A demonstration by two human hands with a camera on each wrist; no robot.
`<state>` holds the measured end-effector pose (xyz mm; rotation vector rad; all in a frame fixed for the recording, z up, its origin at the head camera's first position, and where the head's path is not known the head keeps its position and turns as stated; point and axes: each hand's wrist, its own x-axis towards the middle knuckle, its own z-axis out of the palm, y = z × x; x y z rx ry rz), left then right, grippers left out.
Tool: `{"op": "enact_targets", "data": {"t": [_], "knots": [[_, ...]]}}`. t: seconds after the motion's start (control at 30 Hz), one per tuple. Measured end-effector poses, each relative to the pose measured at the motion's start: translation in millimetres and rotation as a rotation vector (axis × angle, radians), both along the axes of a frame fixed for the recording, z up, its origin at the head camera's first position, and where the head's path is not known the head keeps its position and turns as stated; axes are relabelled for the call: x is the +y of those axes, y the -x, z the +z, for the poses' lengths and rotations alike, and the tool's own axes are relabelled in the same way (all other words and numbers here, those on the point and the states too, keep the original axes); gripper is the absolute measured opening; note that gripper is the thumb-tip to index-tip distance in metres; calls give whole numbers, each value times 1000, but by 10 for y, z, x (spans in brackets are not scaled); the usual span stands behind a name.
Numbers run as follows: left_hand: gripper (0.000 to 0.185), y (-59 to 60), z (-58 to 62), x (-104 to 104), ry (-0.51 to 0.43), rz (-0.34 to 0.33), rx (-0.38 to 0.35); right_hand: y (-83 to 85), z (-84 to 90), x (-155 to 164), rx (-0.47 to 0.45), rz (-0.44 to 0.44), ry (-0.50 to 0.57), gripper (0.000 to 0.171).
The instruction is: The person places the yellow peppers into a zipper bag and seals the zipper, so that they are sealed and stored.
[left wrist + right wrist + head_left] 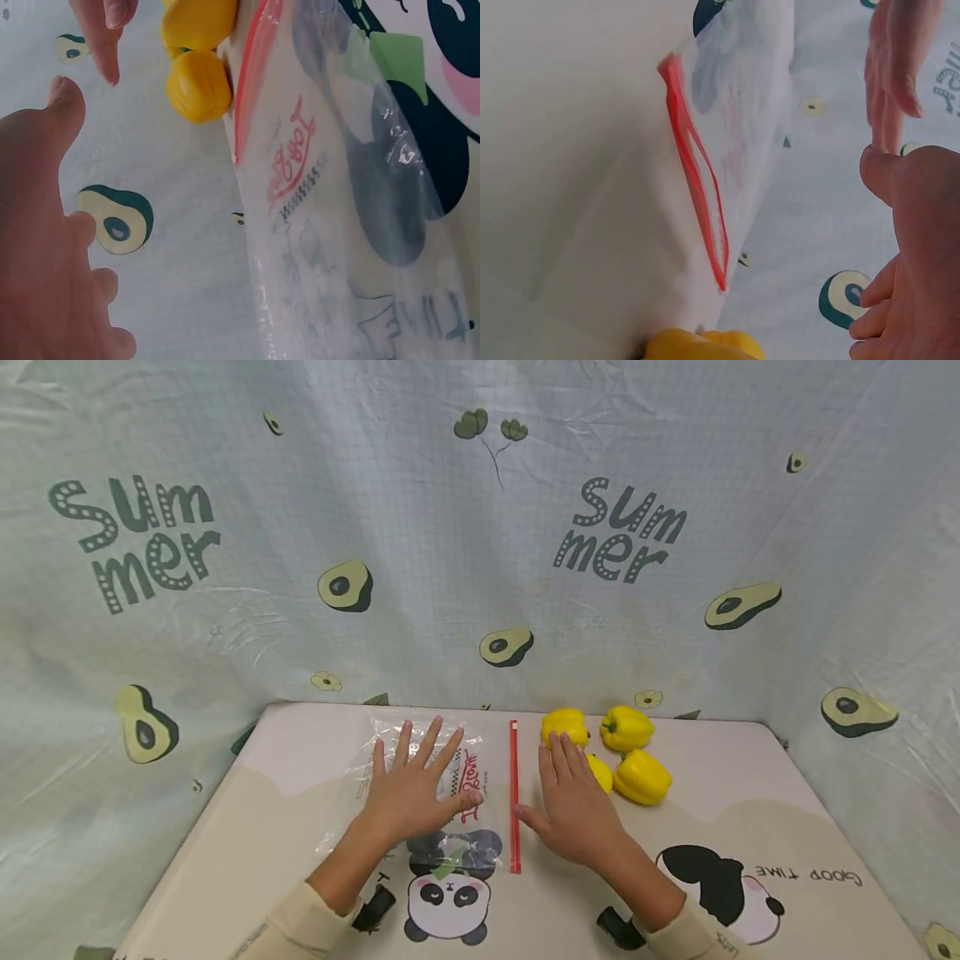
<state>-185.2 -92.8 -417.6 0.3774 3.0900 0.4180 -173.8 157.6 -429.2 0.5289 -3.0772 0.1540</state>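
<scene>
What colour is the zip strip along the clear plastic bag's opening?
Red: the clear plastic bag's zip strip shows best in the head view.

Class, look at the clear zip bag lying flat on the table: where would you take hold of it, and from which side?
Pinch the bag at its red zip strip, coming from the right, probably with the right hand beside it. In the right wrist view that edge gapes slightly, offering a lip; the rest lies flat under the left hand.

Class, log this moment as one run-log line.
left hand flat on zip bag | right hand beside red seal | yellow peppers untouched
</scene>
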Motion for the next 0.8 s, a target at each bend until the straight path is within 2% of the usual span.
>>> {"op": "enact_targets", "data": {"t": [0.3, 0.8], "knots": [[95, -11, -108, 86, 8, -2, -23, -3, -100, -31, -7, 24, 23, 101], [95, 26, -262, 226, 19, -9, -32, 22, -232, -118, -46, 42, -1, 100]]}}
